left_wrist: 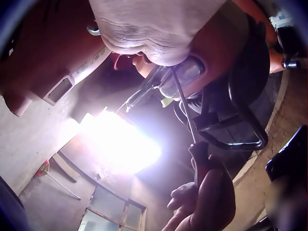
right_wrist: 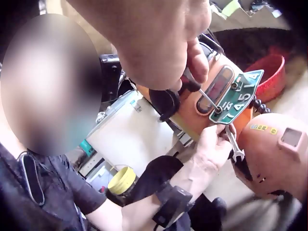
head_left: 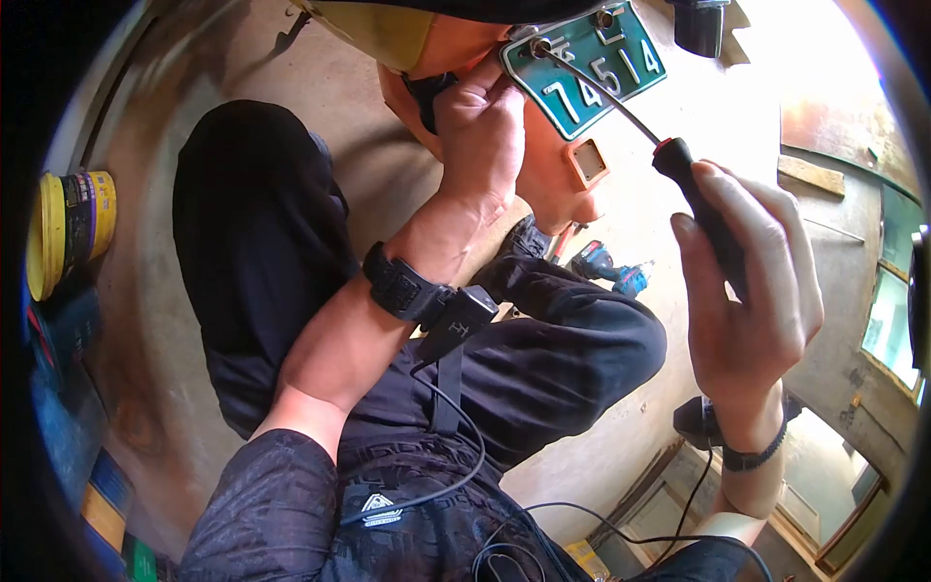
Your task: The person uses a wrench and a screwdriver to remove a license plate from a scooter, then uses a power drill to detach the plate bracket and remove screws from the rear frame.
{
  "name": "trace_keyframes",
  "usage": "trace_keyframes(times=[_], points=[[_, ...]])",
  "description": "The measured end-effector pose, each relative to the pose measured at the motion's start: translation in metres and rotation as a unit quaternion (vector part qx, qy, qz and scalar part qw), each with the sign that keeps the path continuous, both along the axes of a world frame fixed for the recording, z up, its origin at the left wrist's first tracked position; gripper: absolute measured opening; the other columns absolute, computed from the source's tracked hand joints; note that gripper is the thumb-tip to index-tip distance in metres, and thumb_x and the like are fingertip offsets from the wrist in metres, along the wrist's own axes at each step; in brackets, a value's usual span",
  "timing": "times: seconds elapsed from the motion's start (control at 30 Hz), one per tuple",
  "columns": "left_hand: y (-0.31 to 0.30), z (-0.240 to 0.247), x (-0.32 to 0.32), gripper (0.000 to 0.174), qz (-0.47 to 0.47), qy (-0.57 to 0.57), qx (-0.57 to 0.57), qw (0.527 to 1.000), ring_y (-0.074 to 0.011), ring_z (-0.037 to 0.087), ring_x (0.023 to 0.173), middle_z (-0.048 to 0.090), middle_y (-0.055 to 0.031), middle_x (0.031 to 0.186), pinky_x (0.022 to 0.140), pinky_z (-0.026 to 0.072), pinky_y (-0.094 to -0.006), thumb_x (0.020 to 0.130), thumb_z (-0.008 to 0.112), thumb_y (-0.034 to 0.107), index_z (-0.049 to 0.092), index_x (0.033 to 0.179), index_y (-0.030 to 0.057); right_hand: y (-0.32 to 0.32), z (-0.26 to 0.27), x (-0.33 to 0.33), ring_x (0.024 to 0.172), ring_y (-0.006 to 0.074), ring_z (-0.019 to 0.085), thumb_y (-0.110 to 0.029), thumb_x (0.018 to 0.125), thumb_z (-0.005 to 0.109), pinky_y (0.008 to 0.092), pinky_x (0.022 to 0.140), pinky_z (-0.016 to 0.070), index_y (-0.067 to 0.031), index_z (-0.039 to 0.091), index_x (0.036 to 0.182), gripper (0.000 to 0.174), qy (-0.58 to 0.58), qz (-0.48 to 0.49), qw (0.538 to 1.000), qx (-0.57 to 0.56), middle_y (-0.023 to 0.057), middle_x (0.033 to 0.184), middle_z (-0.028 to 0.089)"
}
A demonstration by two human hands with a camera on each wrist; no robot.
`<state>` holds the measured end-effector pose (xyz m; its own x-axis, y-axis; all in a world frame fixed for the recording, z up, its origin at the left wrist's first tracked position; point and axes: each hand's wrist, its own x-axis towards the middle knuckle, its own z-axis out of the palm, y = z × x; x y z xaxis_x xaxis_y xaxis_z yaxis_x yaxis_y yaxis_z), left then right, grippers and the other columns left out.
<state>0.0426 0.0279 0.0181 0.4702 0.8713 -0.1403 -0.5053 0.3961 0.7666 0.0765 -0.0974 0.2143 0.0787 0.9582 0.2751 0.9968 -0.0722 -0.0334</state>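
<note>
A green number plate (head_left: 592, 73) is mounted on an orange vehicle body (right_wrist: 219, 84). My right hand (head_left: 752, 281) grips the dark handle of a screwdriver (head_left: 700, 194), whose tip meets a bolt (head_left: 540, 48) at the plate's corner. In the right wrist view, my left hand (right_wrist: 211, 147) pinches a metal wrench (right_wrist: 236, 148) just below that same corner; its upper end is hidden behind the plate and fingers. The left wrist view shows the screwdriver shaft (left_wrist: 184, 103) rising from my right hand (left_wrist: 209, 202) towards the left hand's palm (left_wrist: 149, 29).
Blue power tools (head_left: 630, 279) lie on the floor beyond my knee. A yellow bucket (head_left: 92, 218) stands at the far left. An orange helmet-like shell (right_wrist: 274, 163) sits beside the left hand, and a red basin (right_wrist: 269, 79) is behind the plate.
</note>
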Motion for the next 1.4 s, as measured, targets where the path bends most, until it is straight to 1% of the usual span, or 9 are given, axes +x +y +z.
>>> trace_keyframes(times=[0.1,0.17,0.3,0.37,0.57,0.8,0.9,1.17,1.4], points=[[-0.001,-0.001,0.0,0.034,0.002,0.005,0.008,1.0,-0.0052,0.058,0.094,0.069,-0.0003,0.106,0.086,0.0449,-0.0206,0.091,0.047,-0.004,0.068,0.117,0.0031,-0.001,-0.004,-0.009,0.071,0.0143,0.064,-0.002,0.083,0.074,0.0236,0.057,0.0509,0.0027,0.066,0.111,0.029,0.08,-0.09,0.992,0.05,0.0132,0.094,0.067],[-0.002,-0.001,0.001,0.033,0.011,0.009,0.012,1.0,-0.0052,0.059,0.093,0.069,-0.0003,0.105,0.086,0.0451,-0.0206,0.091,0.048,-0.004,0.068,0.116,0.003,-0.001,-0.002,-0.019,0.056,0.0054,0.054,-0.014,0.092,0.067,0.0184,0.048,0.0402,0.0021,0.066,0.11,0.024,0.249,-0.305,0.916,0.073,0.0076,0.086,0.067],[-0.002,0.001,-0.001,0.031,0.011,0.026,0.02,0.999,-0.0052,0.059,0.092,0.069,-0.0001,0.104,0.085,0.0455,-0.0205,0.091,0.049,-0.003,0.068,0.115,0.0022,-0.003,-0.006,-0.016,0.052,0.0024,0.05,-0.02,0.095,0.064,0.0168,0.046,0.0352,0.0011,0.065,0.112,0.027,0.22,-0.246,0.941,0.076,0.0055,0.085,0.066],[-0.004,0.004,-0.001,0.031,0.013,0.026,0.013,1.0,-0.0053,0.059,0.092,0.069,-0.0001,0.104,0.085,0.0457,-0.0208,0.091,0.049,-0.003,0.068,0.114,0.0018,-0.003,-0.005,-0.017,0.072,0.0076,0.059,-0.006,0.09,0.068,0.0202,0.053,0.0439,-0.0002,0.06,0.115,0.027,0.224,-0.167,0.957,0.073,0.01,0.107,0.064],[0.0,0.004,-0.003,0.03,0.011,0.027,0.004,1.0,-0.0052,0.059,0.093,0.07,-0.0001,0.104,0.086,0.0456,-0.0217,0.09,0.049,-0.004,0.068,0.113,0.0009,-0.008,0.006,-0.003,0.076,0.0254,0.064,0.005,0.078,0.07,0.0371,0.064,0.0539,-0.0081,0.065,0.124,0.048,-0.094,-0.045,0.985,-0.137,0.0131,0.1,0.064],[-0.001,-0.006,0.002,0.032,0.011,-0.009,0.022,1.0,-0.0063,0.06,0.093,0.069,-0.001,0.105,0.088,0.0447,-0.0217,0.089,0.047,-0.004,0.068,0.114,0.0014,0.006,0.021,-0.002,0.079,0.0263,0.066,0.002,0.083,0.066,0.0317,0.069,0.0532,-0.007,0.063,0.128,0.046,-0.052,-0.074,0.971,-0.221,0.0143,0.098,0.067],[0.0,-0.009,0.003,0.033,0.015,-0.009,0.025,1.0,-0.0072,0.06,0.094,0.07,-0.0018,0.105,0.088,0.0447,-0.0217,0.09,0.046,-0.004,0.068,0.114,0.0015,0.005,0.015,0.004,0.089,0.0239,0.068,0.004,0.084,0.063,0.0295,0.081,0.0516,0.0013,0.062,0.125,0.041,0.248,-0.159,0.95,-0.105,0.0168,0.11,0.068],[0.0,-0.003,0.0,0.034,0.001,0.013,0.035,0.999,-0.0068,0.06,0.093,0.069,-0.0015,0.106,0.087,0.0457,-0.0214,0.09,0.045,-0.005,0.068,0.115,0.0023,0.011,0.016,0.006,0.063,0.024,0.057,0.001,0.081,0.068,0.0355,0.058,0.0482,-0.0132,0.067,0.124,0.045,-0.117,-0.04,0.979,-0.163,0.0093,0.08,0.06],[-0.001,0.007,-0.004,0.035,0.006,0.019,0.021,1.0,-0.0063,0.06,0.094,0.069,-0.0013,0.107,0.088,0.0458,-0.0209,0.091,0.045,-0.004,0.067,0.117,0.0017,0.016,0.016,-0.001,0.068,0.0211,0.061,0.009,0.081,0.063,0.0285,0.062,0.0479,-0.0034,0.066,0.122,0.042,0.022,-0.086,0.984,-0.154,0.0129,0.083,0.065]])
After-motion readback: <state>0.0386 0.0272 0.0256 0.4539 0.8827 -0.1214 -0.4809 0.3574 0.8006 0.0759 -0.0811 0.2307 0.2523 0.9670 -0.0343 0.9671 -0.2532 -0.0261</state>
